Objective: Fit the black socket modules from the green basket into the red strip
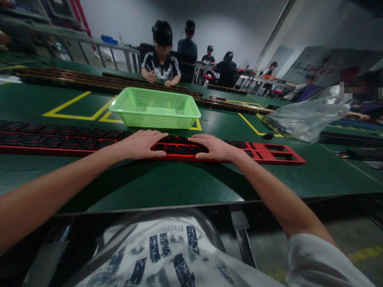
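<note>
Two long red power strips point(259, 157), fitted with rows of black sockets point(182, 150), lie side by side across the green table in front of me. My left hand point(143, 144) spans both strips left of the middle, fingers over the far side and thumb along the near edge. On the right, my right hand point(212, 147) mirrors it, closed across the strips in the same way. A short stretch of sockets shows between my thumbs. At the right end the strips have bare rectangular openings. My palms hide the sockets beneath them.
A light green plastic basket point(161, 119) stands just beyond the strips. To the right lies a clear plastic bag point(311, 117), with a small black piece point(268, 136) near it. More long strips point(98, 81) lie farther back, where a person point(161, 65) sits opposite.
</note>
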The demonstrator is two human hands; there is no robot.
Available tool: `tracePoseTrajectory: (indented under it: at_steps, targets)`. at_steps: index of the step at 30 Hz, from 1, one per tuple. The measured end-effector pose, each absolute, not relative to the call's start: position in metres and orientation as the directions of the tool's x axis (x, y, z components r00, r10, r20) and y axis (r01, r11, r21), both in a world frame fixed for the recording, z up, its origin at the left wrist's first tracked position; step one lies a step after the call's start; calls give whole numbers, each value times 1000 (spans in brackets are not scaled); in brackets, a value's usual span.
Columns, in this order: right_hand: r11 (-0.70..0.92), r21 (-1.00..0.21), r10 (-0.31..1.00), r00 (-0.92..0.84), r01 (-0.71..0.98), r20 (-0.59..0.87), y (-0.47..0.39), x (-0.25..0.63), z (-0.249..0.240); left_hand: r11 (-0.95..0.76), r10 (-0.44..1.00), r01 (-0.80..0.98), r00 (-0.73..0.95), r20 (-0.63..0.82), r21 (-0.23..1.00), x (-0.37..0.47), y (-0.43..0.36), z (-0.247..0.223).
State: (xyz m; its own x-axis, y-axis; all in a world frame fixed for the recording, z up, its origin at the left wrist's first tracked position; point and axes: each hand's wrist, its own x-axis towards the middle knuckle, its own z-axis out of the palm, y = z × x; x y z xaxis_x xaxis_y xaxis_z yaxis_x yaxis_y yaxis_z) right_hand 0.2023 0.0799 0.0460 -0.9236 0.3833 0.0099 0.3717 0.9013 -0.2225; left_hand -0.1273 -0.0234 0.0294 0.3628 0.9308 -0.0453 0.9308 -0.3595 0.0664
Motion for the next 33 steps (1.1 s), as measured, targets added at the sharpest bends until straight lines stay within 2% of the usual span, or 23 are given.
tracePoseTrajectory:
  at_steps: [7, 33]
  targets:
    - [907, -240, 365, -930, 346, 40, 82, 203, 44, -353, 933, 934, 356, -44, 56, -127, -24, 31]
    - [902, -214, 385, -923, 376, 2, 82, 203, 45, -346, 935, 936, 349, -63, 59, -122, -26, 35]
